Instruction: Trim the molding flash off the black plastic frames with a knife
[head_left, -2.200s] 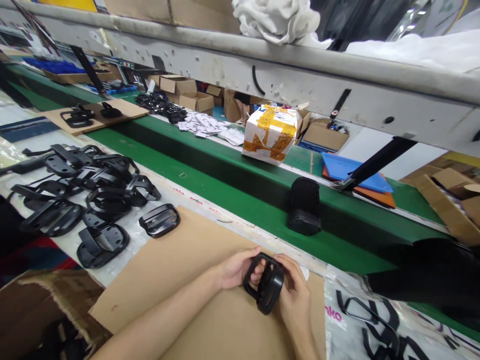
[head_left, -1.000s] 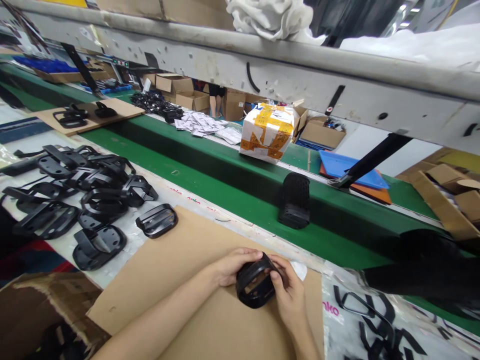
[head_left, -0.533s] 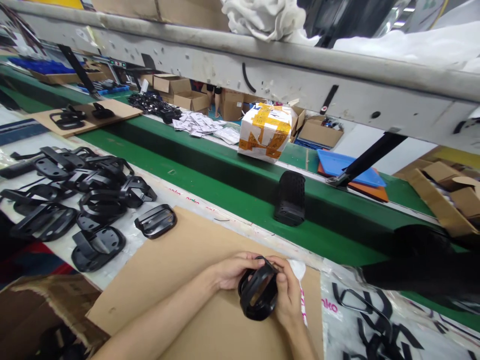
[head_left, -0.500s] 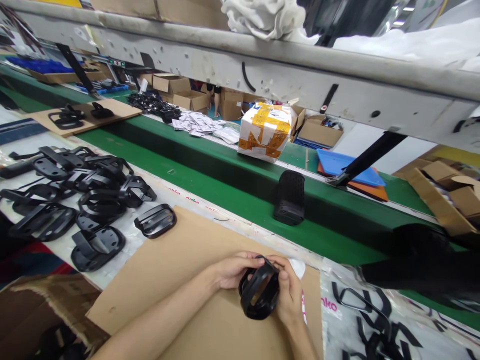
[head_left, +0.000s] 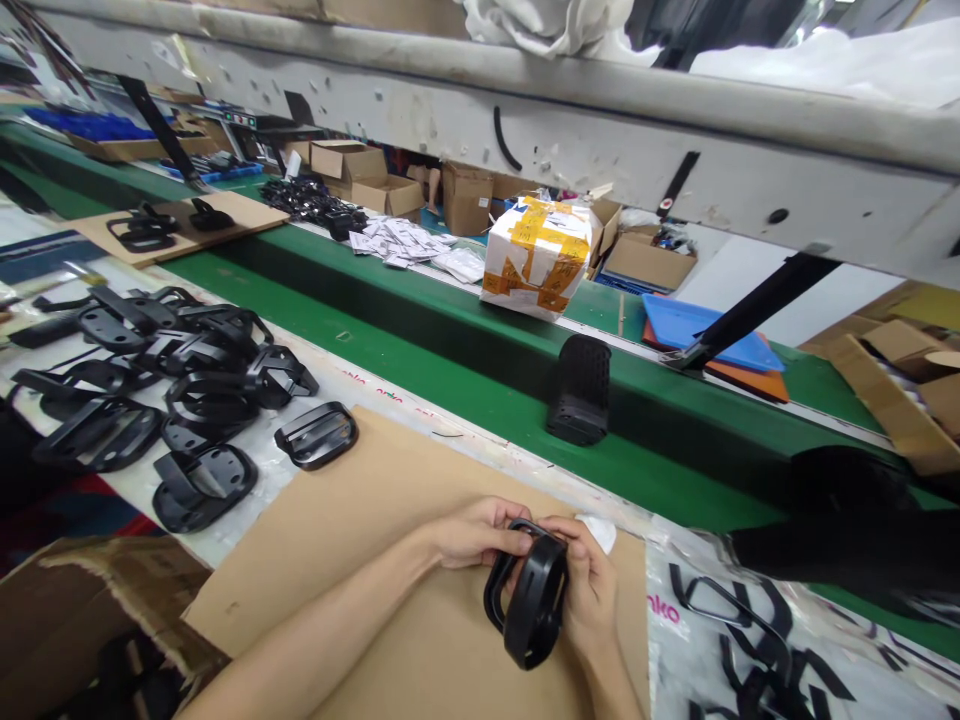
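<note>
Between my two hands is a black plastic part (head_left: 534, 605) with an oval frame and a curved strap-like band, raised over a cardboard sheet (head_left: 405, 620). My left hand (head_left: 480, 533) pinches its upper left edge, thumb on top. On the other side my right hand (head_left: 589, 580) wraps its fingers around the upper right edge. Some of the fingers are hidden behind the part. A similar black part (head_left: 318, 436) lies at the sheet's upper left corner, and a pile of more such parts (head_left: 202, 400) covers the table to the left.
Loose black strips (head_left: 772, 650) lie at the lower right. Beyond the table runs a green conveyor (head_left: 420, 370) carrying a ridged black object (head_left: 581, 390). A taped white box (head_left: 536, 258) stands behind it. An open carton (head_left: 112, 610) is at lower left. A metal beam (head_left: 420, 95) crosses above.
The black part has been turned in my hands, so its band now faces more to the right and stands more upright. Both hands keep hold of it. The view has shifted slightly.
</note>
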